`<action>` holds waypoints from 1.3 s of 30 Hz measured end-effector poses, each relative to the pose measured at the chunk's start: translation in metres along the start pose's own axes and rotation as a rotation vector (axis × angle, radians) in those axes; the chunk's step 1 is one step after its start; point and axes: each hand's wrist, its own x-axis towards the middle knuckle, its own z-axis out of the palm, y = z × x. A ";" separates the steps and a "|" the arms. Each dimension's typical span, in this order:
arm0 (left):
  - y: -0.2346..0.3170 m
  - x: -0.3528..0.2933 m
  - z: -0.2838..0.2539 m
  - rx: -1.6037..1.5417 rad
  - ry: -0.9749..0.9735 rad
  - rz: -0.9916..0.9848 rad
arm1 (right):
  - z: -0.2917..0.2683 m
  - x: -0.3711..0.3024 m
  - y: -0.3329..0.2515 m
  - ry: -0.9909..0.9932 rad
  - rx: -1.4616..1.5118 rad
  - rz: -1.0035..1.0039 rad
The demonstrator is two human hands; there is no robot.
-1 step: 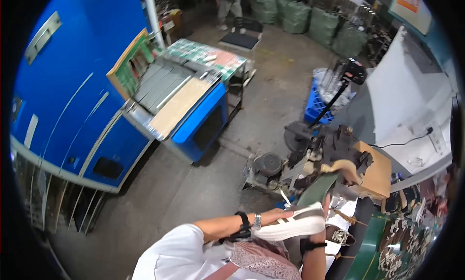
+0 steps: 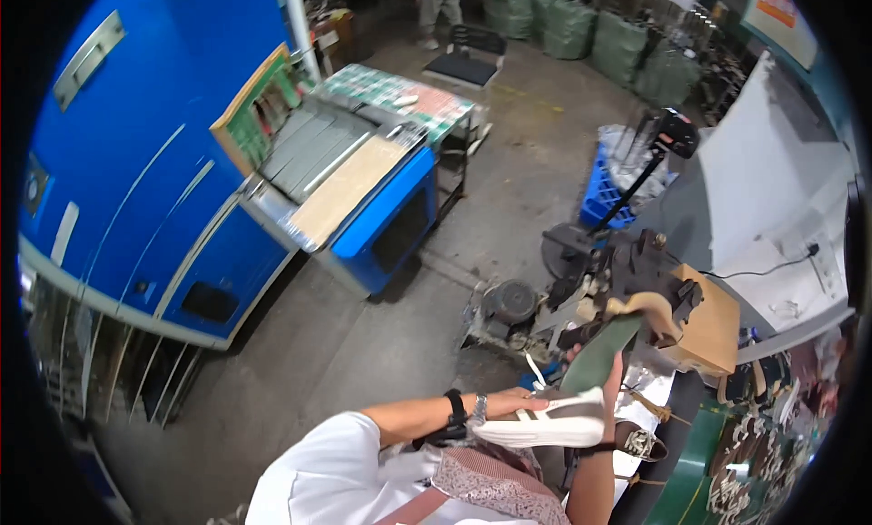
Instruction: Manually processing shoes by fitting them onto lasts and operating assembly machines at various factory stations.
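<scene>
A white shoe [image 2: 552, 428] with pale straps lies in front of my body, tilted on its side. My left hand [image 2: 510, 403] is closed on it, the thumb along its upper. My right hand [image 2: 614, 381] is wrapped round a smooth, dull green piece [image 2: 599, 354] shaped like a shoe last, with fingertips showing on its far side. This green piece rises from behind the shoe; whether the two are joined is hidden. Its upper end is close to a curved tan band [image 2: 650, 305] on a dark machine [image 2: 627, 271].
A cardboard box [image 2: 713, 321] stands right of the machine, a motor [image 2: 510, 302] left of it. More shoes [image 2: 639, 441] lie at the right. Farther off are a large blue machine [image 2: 154, 162], a checked table [image 2: 400, 94], a chair [image 2: 465, 66] and a blue crate [image 2: 604, 193].
The view has shifted slightly, so the background sits a little farther right and higher. Fingertips of my right hand now show beyond the green piece. Both hands keep their holds.
</scene>
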 end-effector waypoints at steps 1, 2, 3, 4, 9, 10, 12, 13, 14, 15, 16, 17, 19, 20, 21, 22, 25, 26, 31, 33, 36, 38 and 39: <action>0.000 -0.012 0.001 0.126 -0.014 -0.034 | -0.026 0.019 -0.009 -0.147 -0.143 0.003; -0.007 -0.026 -0.003 0.166 0.006 0.002 | -0.015 0.024 0.000 0.130 -0.122 -0.136; -0.016 -0.038 -0.005 0.208 0.023 0.035 | -0.007 0.024 -0.002 0.121 -0.127 -0.104; -0.027 -0.049 -0.009 0.209 0.042 0.023 | 0.006 0.017 -0.009 0.150 -0.092 -0.087; -0.033 -0.066 0.010 0.312 0.247 0.052 | -0.043 -0.041 -0.019 0.071 -0.052 -0.111; -0.048 -0.056 0.012 0.391 0.315 0.083 | -0.046 -0.060 -0.022 0.017 -0.169 -0.237; -0.040 -0.026 0.012 0.515 0.341 0.065 | -0.031 -0.094 -0.030 -0.009 -0.317 -0.328; -0.039 -0.016 0.013 0.541 0.314 0.015 | -0.025 -0.107 -0.030 0.020 -0.420 -0.462; -0.029 -0.003 0.028 0.462 0.290 -0.045 | -0.038 -0.120 -0.034 0.076 -0.588 -0.587; -0.022 0.011 0.048 0.391 0.273 -0.116 | -0.068 -0.133 -0.036 0.133 -0.658 -0.636; -0.033 0.026 0.054 0.498 0.265 -0.052 | -0.091 -0.155 -0.037 0.266 -0.771 -0.698; -0.044 0.048 0.062 0.597 0.250 0.030 | -0.116 -0.179 -0.036 0.413 -0.811 -0.762; -0.047 0.095 0.109 0.839 0.190 0.062 | -0.168 -0.244 -0.042 0.730 -0.871 -0.786; -0.038 0.114 0.135 0.940 0.113 0.026 | -0.185 -0.276 -0.041 0.968 -0.901 -0.744; -0.046 0.140 0.158 0.973 0.058 0.071 | -0.209 -0.310 -0.043 1.183 -0.938 -0.692; -0.055 0.165 0.179 1.008 -0.005 0.061 | -0.238 -0.343 -0.036 1.348 -1.032 -0.718; -0.075 0.225 0.239 1.206 -0.142 0.137 | -0.305 -0.424 0.000 1.696 -1.021 -0.565; -0.082 0.242 0.255 1.287 -0.168 0.186 | -0.319 -0.445 0.012 1.757 -0.983 -0.448; -0.110 0.336 0.297 1.679 -0.208 0.150 | -0.378 -0.482 0.098 1.698 -1.124 -0.403; -0.112 0.360 0.307 1.959 -0.170 -0.042 | -0.398 -0.477 0.130 1.717 -0.933 -0.284; -0.111 0.379 0.303 2.165 -0.258 -0.119 | -0.387 -0.461 0.137 1.629 -0.948 -0.288; -0.104 0.383 0.298 2.184 -0.291 -0.095 | -0.370 -0.450 0.127 1.622 -1.011 -0.372; -0.103 0.381 0.304 2.215 -0.347 -0.044 | -0.365 -0.446 0.123 1.604 -1.105 -0.448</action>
